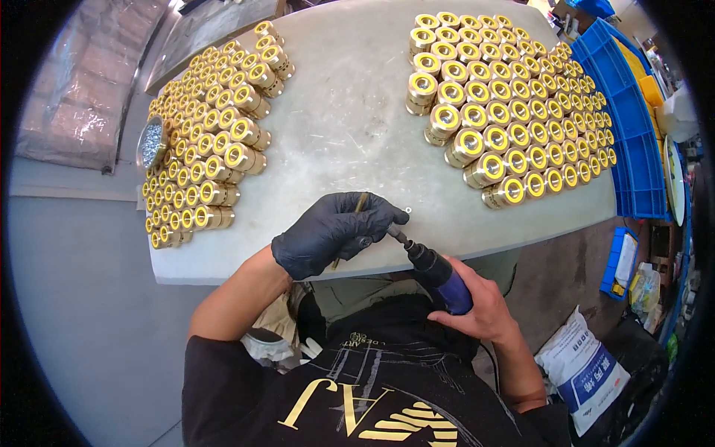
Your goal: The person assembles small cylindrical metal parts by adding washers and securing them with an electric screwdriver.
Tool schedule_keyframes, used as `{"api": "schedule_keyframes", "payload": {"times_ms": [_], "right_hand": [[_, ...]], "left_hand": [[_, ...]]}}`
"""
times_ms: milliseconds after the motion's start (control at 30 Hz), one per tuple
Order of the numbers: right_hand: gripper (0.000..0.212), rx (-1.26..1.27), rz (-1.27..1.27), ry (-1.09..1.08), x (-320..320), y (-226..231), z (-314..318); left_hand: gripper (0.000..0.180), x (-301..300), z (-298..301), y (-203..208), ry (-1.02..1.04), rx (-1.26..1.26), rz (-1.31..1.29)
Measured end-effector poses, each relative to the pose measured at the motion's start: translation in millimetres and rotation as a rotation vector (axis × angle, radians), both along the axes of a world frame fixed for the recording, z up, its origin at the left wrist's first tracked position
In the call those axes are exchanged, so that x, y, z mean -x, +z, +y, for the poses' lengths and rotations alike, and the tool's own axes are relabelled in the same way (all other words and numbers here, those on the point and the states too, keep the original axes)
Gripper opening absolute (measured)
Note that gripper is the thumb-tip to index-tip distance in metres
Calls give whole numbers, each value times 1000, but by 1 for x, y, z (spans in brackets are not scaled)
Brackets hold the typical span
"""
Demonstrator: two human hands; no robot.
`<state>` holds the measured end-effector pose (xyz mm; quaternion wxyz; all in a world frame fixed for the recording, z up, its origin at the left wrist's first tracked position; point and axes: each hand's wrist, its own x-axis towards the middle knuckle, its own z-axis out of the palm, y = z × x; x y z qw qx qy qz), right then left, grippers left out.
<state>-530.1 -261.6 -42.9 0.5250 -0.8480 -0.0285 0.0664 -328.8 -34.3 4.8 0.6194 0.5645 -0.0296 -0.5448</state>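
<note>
My left hand point(335, 232), in a black glove, is closed around a thin brass-coloured rod point(362, 202) that sticks out above and below the fingers. Its fingertips are at the metal tip point(397, 233) of an electric screwdriver point(441, 281) with a black nose and purple body. Whether they pinch a small part there is hidden. Bare, my right hand point(477, 304) wraps the screwdriver's body, which points up and left toward the glove. A tiny ring-shaped piece point(408, 210) lies on the table just beyond the left fingertips.
Brass cylinders with yellow-ringed tops stand in a left group point(212, 145) and a right group point(514, 112) on the grey table point(335, 97). A bowl of small silver parts point(152, 143) is at the left edge. Blue crates point(622, 112) and a white sack point(585, 365) are at right.
</note>
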Motion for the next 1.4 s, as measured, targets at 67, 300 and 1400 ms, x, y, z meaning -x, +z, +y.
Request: {"api": "schedule_keyframes", "payload": {"times_ms": [67,300,1400], "right_hand": [[91,-8,4,3,-1,1,1],[93,-70,31,-21,4,-5,0],[94,-95,54,-35,6,-10,-6]], "left_hand": [[30,-5,2,9,-18,-72,-62],[27,-19,36,-8,-197,-338,-977],[14,7,5,-30,-375,-587,-1483]]}}
